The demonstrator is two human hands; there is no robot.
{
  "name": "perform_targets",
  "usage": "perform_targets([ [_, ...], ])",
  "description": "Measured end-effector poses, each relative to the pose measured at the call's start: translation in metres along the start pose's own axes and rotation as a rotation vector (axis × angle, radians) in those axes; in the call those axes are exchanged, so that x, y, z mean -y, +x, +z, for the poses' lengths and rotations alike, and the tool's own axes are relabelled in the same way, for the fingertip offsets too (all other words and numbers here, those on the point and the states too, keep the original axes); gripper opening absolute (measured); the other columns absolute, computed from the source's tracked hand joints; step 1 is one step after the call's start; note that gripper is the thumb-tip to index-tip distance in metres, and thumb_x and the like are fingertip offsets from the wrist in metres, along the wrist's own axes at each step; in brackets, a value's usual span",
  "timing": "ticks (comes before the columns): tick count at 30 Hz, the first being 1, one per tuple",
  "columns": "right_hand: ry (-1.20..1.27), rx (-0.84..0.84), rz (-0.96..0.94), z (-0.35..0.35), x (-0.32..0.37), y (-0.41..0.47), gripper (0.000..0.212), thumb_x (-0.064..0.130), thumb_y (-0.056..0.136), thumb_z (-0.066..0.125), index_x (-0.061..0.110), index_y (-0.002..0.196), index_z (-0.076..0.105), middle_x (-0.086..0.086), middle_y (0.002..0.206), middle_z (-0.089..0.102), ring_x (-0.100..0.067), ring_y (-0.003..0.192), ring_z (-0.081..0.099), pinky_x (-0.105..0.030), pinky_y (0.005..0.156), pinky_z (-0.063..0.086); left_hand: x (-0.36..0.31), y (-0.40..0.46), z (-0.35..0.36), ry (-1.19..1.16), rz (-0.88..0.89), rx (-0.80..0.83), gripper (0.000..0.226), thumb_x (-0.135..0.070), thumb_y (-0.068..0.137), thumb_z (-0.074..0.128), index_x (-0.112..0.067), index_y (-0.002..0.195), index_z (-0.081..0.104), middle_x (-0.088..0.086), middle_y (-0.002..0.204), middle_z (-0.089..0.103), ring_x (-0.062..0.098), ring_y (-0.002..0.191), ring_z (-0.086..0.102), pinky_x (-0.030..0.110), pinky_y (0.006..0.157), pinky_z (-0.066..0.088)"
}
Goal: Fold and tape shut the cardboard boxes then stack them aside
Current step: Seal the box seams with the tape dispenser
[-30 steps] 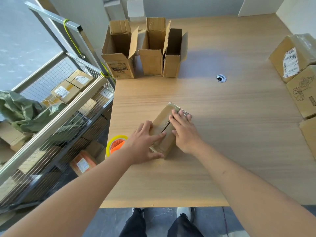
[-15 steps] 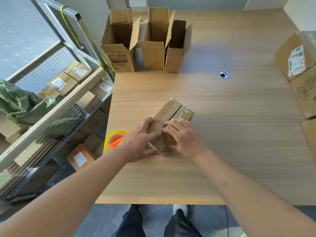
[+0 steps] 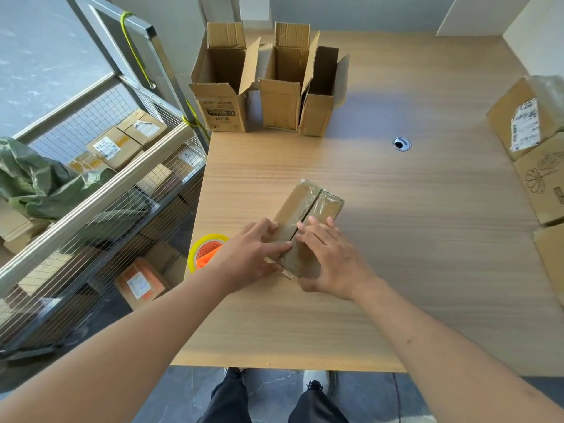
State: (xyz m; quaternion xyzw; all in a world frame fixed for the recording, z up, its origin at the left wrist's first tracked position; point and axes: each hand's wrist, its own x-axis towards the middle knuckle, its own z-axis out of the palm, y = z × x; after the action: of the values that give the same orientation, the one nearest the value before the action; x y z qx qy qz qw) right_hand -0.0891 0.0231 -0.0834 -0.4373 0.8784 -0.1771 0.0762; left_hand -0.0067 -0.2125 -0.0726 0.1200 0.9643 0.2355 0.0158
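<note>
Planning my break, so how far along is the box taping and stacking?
Done: closed boxes sit at the table's right edge. In hand: the left hand and right hand press flat on the small box, flaps folded, seam partly taped. Left: three open boxes at the back await folding; the tape roll lies beside the left hand.

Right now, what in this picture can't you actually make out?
- Head view: near end of the box, covered by the hands, left and right.
- Tape roll: partly behind the left hand.
- Label print: too small.
- Boxes at right: cut off by the frame edge.
</note>
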Motion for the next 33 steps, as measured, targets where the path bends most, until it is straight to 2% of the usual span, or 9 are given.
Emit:
perform_targets([
  [2,0.003,0.071,0.017,-0.007,-0.002,-0.004,0.093,0.049,0.065,0.080,0.019,0.146,0.044,0.009,0.166,0.028,-0.015,0.158,0.010,-0.042,0.129,0.010,-0.005,-0.002,0.006,0.018,0.015,-0.034,0.054,-0.035,0.081,0.086,-0.034,0.132,0.068,0.008,0.125,0.050,0.032,0.106,0.058,0.047,0.081,0.060],
  [4,0.039,0.131,0.034,-0.015,-0.004,-0.006,0.094,0.042,0.070,0.077,0.022,0.152,0.036,0.017,0.170,0.012,-0.008,0.157,-0.003,-0.040,0.127,0.019,-0.007,-0.003,0.010,0.004,0.029,-0.062,0.053,-0.033,0.083,0.084,-0.032,0.133,0.067,0.006,0.122,0.050,0.032,0.105,0.057,0.048,0.078,0.060],
  [7,0.105,0.198,0.060,-0.025,-0.003,-0.007,0.095,0.055,0.076,0.073,0.027,0.155,0.029,0.029,0.167,-0.003,0.004,0.153,-0.014,-0.035,0.119,0.035,-0.006,-0.004,0.016,0.011,0.037,-0.113,0.049,-0.031,0.085,0.083,-0.029,0.131,0.069,0.007,0.121,0.053,0.031,0.104,0.057,0.049,0.075,0.059],
  [10,0.136,0.170,0.099,-0.024,0.001,-0.006,0.083,0.066,0.085,0.068,0.032,0.153,0.033,0.033,0.166,0.001,0.007,0.152,-0.010,-0.041,0.117,0.040,-0.002,-0.006,0.022,0.026,0.069,-0.160,0.045,-0.030,0.086,0.081,-0.028,0.130,0.070,0.009,0.121,0.057,0.032,0.104,0.058,0.049,0.076,0.059],
  [14,0.095,0.143,0.108,-0.017,0.004,-0.006,0.072,0.049,0.093,0.067,0.027,0.154,0.036,0.030,0.167,0.003,0.006,0.152,-0.011,-0.036,0.109,0.048,0.001,-0.006,0.025,0.004,0.081,-0.180,0.042,-0.030,0.089,0.077,-0.028,0.131,0.071,0.010,0.121,0.059,0.031,0.107,0.059,0.047,0.081,0.059],
  [19,0.078,0.108,0.077,-0.014,-0.001,-0.009,0.073,0.037,0.094,0.070,0.020,0.157,0.036,0.022,0.169,0.008,0.003,0.154,-0.003,-0.038,0.114,0.045,0.011,-0.009,0.002,0.030,0.136,-0.050,0.055,-0.046,0.094,0.064,-0.022,0.143,0.060,0.004,0.135,0.059,0.026,0.125,0.053,0.036,0.105,0.048],
  [28,0.084,0.151,0.167,-0.013,0.011,-0.006,0.069,0.016,0.097,0.067,0.018,0.157,0.032,0.021,0.169,0.005,-0.001,0.155,-0.005,-0.036,0.120,0.036,0.009,-0.011,0.021,0.069,0.093,-0.147,0.054,-0.023,0.087,0.082,-0.019,0.137,0.064,0.001,0.133,0.060,0.026,0.117,0.060,0.044,0.084,0.061],
  [30,0.130,0.138,0.207,-0.016,0.017,-0.005,0.073,0.019,0.096,0.067,0.023,0.158,0.029,0.023,0.169,0.008,0.001,0.155,-0.005,-0.039,0.118,0.038,0.008,-0.010,0.022,0.058,0.086,-0.150,0.058,-0.021,0.084,0.084,-0.019,0.138,0.063,0.001,0.133,0.059,0.026,0.117,0.060,0.045,0.081,0.061],
  [33,0.129,0.112,0.279,-0.025,0.035,-0.001,0.079,0.046,0.091,0.066,0.030,0.157,0.024,0.016,0.168,0.016,-0.004,0.157,0.000,-0.043,0.116,0.040,0.012,-0.009,0.009,0.082,0.149,-0.053,0.070,-0.022,0.079,0.088,-0.018,0.143,0.059,0.002,0.137,0.058,0.027,0.123,0.057,0.043,0.092,0.059],
])
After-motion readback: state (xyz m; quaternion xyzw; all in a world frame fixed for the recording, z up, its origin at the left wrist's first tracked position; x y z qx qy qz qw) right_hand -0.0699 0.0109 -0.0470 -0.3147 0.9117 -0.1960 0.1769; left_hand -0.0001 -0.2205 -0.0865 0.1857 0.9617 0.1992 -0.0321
